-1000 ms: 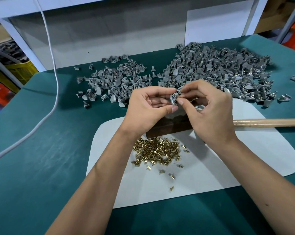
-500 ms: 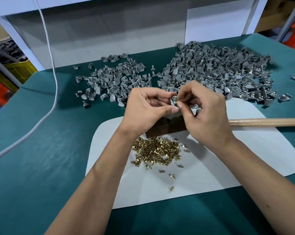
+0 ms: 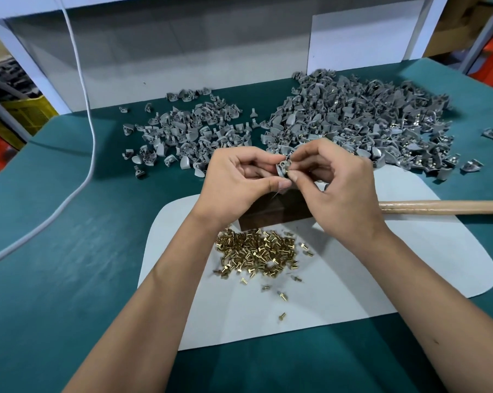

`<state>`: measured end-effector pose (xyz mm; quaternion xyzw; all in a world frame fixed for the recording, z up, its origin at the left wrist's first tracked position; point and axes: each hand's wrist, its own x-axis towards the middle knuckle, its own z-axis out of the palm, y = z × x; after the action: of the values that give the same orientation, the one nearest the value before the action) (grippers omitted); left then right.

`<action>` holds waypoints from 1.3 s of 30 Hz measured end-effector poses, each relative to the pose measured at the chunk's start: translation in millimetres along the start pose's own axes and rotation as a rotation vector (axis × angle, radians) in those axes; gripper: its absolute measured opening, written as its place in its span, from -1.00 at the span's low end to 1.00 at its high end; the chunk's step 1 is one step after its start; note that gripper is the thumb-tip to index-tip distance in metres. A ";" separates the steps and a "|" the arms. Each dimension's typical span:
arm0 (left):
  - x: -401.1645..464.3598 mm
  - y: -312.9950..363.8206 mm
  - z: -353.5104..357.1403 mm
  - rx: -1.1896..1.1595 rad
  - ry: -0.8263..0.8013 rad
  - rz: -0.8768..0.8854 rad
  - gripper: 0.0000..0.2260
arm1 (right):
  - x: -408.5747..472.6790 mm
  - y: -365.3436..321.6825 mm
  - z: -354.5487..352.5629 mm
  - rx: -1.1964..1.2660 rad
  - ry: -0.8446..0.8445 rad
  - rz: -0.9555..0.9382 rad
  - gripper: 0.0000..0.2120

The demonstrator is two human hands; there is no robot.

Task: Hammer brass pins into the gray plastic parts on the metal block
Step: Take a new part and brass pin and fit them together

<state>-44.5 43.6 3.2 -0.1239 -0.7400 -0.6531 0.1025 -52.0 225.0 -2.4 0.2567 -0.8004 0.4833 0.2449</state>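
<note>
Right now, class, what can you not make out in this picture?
- Hammer, head view: its head is behind the right hand.
- Block: top covered by both hands.
- Pin: too small to confirm between the fingers at the gray part in the left hand.

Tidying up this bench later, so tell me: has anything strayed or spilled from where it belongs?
A few brass pins lie scattered on the white mat, apart from the main pin pile. Some gray parts sit loose beyond the right heap. Nothing looks damaged.
</note>
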 end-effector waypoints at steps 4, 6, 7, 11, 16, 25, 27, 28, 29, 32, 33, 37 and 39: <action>-0.1 0.9 -2.9 -0.037 0.002 -0.013 -0.69 | 1.0 -0.4 -5.8 -0.060 0.009 -0.050 -0.86; 0.0 1.5 -4.0 -0.042 -0.012 -0.019 -0.70 | 2.2 -1.6 -7.6 -0.116 0.022 -0.104 -0.91; -0.1 2.0 -4.4 -0.049 -0.015 -0.025 -0.71 | 2.8 -2.3 -7.9 -0.141 0.019 -0.130 -0.92; -1.6 5.1 -2.4 -0.115 -0.023 -0.056 -0.84 | 3.3 -3.6 -8.2 -0.179 -0.007 -0.169 -0.94; -2.7 7.7 1.5 -0.057 0.031 -0.013 -0.68 | 2.1 -3.0 -6.9 -0.158 0.015 -0.103 -0.95; -2.0 12.1 21.3 -0.002 0.115 -0.016 -0.80 | 2.5 -3.7 -8.4 -0.184 0.049 -0.079 -0.97; -2.0 14.4 24.7 -0.012 0.127 -0.032 -0.80 | 2.4 -4.1 -9.1 -0.183 0.056 -0.081 -0.96; -2.2 14.8 26.4 -0.016 0.139 -0.040 -0.81 | 2.0 -4.3 -8.8 -0.186 0.055 -0.084 -0.96; -2.5 14.8 27.6 -0.021 0.152 -0.049 -0.82 | 1.7 -4.6 -8.3 -0.192 0.053 -0.085 -0.96; -3.2 13.0 32.2 -0.030 0.199 -0.068 -0.83 | 0.5 -5.5 -5.5 -0.211 0.060 -0.082 -0.96; -3.4 12.8 33.9 -0.032 0.213 -0.073 -0.83 | 0.3 -5.8 -5.0 -0.216 0.067 -0.078 -0.96; -3.3 12.5 38.3 -0.054 0.249 -0.083 -0.83 | -1.3 -6.2 -2.0 -0.248 0.108 -0.062 -0.94; -3.6 12.9 39.5 -0.062 0.252 -0.078 -0.83 | -2.2 -6.7 -0.7 -0.253 0.131 -0.060 -0.93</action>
<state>-36.6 84.1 9.2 -0.0150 -0.7048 -0.6897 0.1651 -46.0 223.3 0.8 0.2156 -0.8292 0.3867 0.3412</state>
